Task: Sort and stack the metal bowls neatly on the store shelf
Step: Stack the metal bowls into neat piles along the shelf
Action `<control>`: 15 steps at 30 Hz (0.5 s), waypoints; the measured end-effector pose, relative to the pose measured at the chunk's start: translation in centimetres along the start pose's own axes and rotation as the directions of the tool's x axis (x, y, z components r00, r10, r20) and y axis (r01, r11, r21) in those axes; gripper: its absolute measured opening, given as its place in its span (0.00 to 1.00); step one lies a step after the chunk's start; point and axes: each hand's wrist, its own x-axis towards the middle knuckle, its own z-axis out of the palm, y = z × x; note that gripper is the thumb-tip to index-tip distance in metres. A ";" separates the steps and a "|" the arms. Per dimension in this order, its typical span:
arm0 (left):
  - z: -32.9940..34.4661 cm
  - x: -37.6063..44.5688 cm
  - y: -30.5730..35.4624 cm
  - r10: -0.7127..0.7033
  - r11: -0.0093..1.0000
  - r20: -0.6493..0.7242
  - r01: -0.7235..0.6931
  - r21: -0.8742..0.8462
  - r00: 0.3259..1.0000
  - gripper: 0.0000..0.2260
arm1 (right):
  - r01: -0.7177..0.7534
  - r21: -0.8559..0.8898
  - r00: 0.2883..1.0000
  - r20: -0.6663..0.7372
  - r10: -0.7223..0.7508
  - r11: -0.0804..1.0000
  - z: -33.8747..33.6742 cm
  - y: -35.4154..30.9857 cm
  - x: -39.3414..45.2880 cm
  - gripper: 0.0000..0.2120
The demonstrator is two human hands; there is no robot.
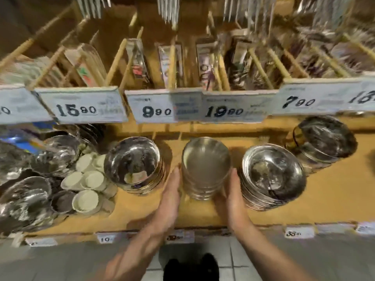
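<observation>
Left hand [169,196] and right hand [231,194], fingers straight, press opposite sides of the middle stack of bowls [205,169] between them on the shelf [324,191], probably to square it. Further stacks stand just outside each hand: one left [133,165], one right [272,177].

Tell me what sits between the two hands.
In the head view, a stack of metal bowls stands between the left hand and right hand.
</observation>
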 end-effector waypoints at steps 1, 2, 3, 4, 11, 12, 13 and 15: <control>0.1 0.6 0.0 -0.011 0.999 0.016 0.012 -0.030 1.000 0.16 | 0.012 -0.011 1.000 -0.003 -0.012 1.000 0.3 -0.2 0.0 0.30; -0.1 1.4 -0.1 -0.023 0.998 0.025 0.025 -0.052 0.999 0.14 | 0.021 -0.021 1.000 -0.006 -0.021 1.000 0.6 -0.3 0.0 0.31; -0.1 2.2 -0.2 -0.032 0.998 0.037 0.034 -0.057 0.999 0.15 | 0.021 -0.030 1.000 -0.004 -0.022 0.999 0.8 -0.4 -0.1 0.31; -0.3 2.8 -0.4 -0.043 0.997 0.060 0.046 -0.055 0.997 0.19 | 0.015 -0.045 1.000 0.000 -0.015 0.999 0.9 -0.4 -0.1 0.32; -1.5 3.8 -0.8 -0.030 0.999 0.128 0.034 -0.028 0.991 0.19 | 0.041 -0.076 0.999 0.032 -0.039 0.996 1.3 -0.2 -0.7 0.31; -1.7 3.6 -0.8 -0.032 0.999 0.125 0.037 -0.034 0.992 0.18 | 0.049 -0.086 0.998 0.032 -0.047 0.995 1.3 -0.2 -1.1 0.30; -1.8 3.2 -0.6 -0.031 0.999 0.127 0.036 -0.039 0.991 0.17 | 0.060 -0.101 0.998 0.028 -0.057 0.993 1.5 -0.2 -1.5 0.28; -2.0 2.2 -0.1 -0.027 0.999 0.142 0.033 -0.043 0.989 0.16 | 0.087 -0.131 0.996 0.017 -0.086 0.987 1.9 -0.3 -2.6 0.24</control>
